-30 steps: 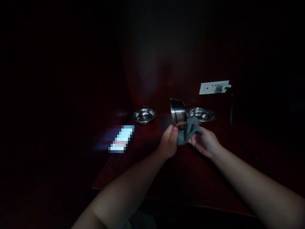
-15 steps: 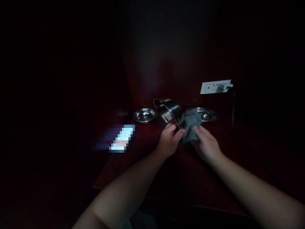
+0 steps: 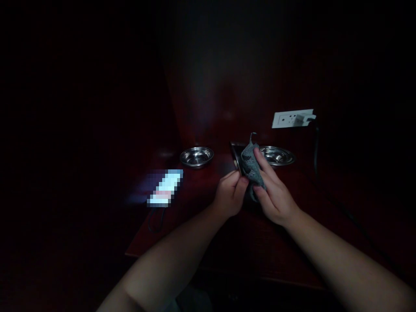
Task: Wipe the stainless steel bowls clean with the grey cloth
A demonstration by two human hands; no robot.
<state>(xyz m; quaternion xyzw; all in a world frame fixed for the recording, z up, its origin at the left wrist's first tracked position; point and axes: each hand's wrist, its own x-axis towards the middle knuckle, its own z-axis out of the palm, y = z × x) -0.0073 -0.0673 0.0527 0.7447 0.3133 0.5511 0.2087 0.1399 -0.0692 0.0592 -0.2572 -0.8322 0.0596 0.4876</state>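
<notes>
My left hand (image 3: 230, 194) is closed on the rim of a shiny metal bowl (image 3: 238, 152), held tilted above the table. Much of the bowl is hidden behind a grey-green cloth (image 3: 251, 162) with a mesh-like weave. My right hand (image 3: 277, 194) grips this cloth and presses it against the bowl, the fingers reaching up along its right side. Part of the cloth sticks up above the fingers, and another part hangs below the thumb.
A shallow steel bowl (image 3: 196, 157) stands at the back left of the dark red table (image 3: 195, 195). Behind my right hand lies a steel plate (image 3: 279, 156). A lit, pixelated phone (image 3: 166, 187) lies left. A wall socket (image 3: 292, 118) holds a plug with a cable (image 3: 316, 151).
The bowl has turned, so its inside shows far less. My right hand has shifted left and up with the cloth, which is now bunched narrower against the bowl.
</notes>
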